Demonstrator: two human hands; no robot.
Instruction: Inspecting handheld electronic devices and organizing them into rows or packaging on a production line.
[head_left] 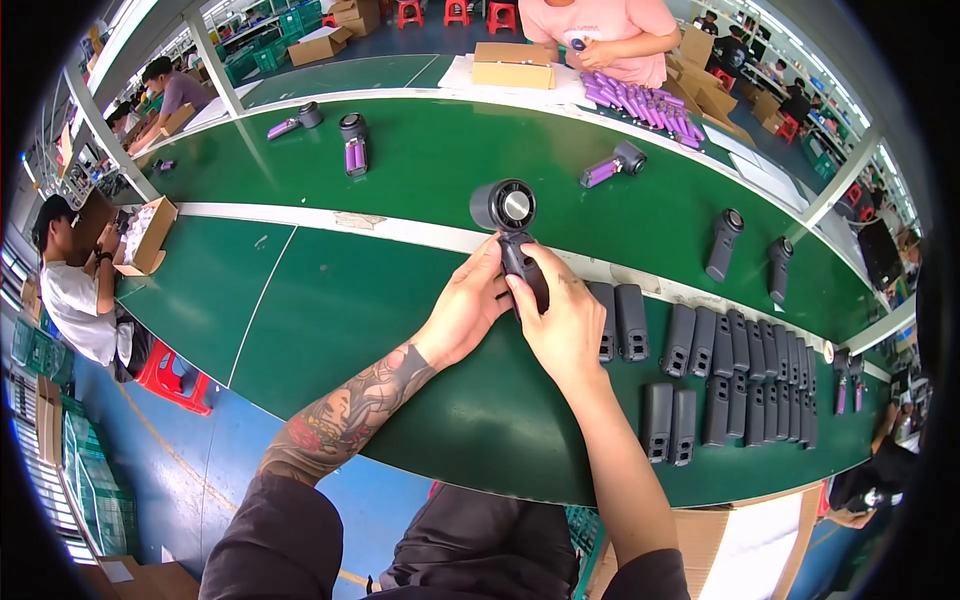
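Fan (514,240) is located above the bench (470,420), with both hands closed on it: left hand (468,300) at the neck and side, right hand (562,318) along the handle. No purple shows on this handle, so casing appears well advanced on the unit; whether the seam is fully shut cannot be told, as the fingers cover part of it. On the lane (430,170) beyond, toward the right, lie two cased fans (722,248), which suggests completed units. Outstanding, by the same reading: the bare fans (355,145) on the lane, their purple cells (601,174) exposed, and the many dark shells (717,410) set out in rows at the right of the bench, probably awaiting fitting.
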